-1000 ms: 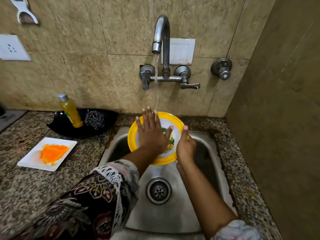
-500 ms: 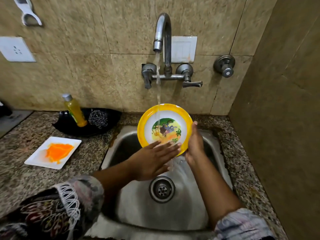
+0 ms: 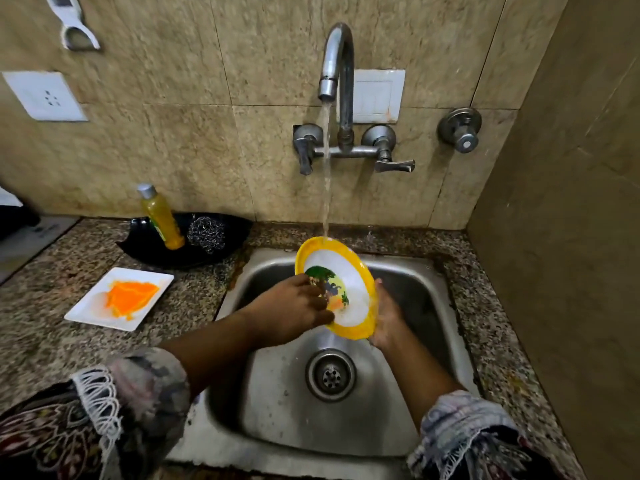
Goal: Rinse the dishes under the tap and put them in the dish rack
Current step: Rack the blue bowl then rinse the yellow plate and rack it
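Note:
A yellow-rimmed plate [image 3: 349,282] with a cartoon picture stands tilted on edge over the steel sink [image 3: 408,403]. Water from the tap [image 3: 337,64] lands on its top rim. My right hand [image 3: 386,318] grips the plate from behind at its lower right edge. My left hand [image 3: 294,311] lies with its fingers pressed flat on the plate's picture side. A white square plate [image 3: 93,306] smeared with orange sits on the counter to the left. No dish rack is in view.
A black dish [image 3: 225,261] at the back of the granite counter [image 3: 41,341] holds a yellow soap bottle [image 3: 161,218] and a steel scrubber [image 3: 206,233]. A tiled wall [image 3: 561,237] closes off the right side. The drain [image 3: 330,374] lies below the hands.
The plate has turned edge-on to the left and dropped lower in the sink. My left hand moved from below the plate onto its face.

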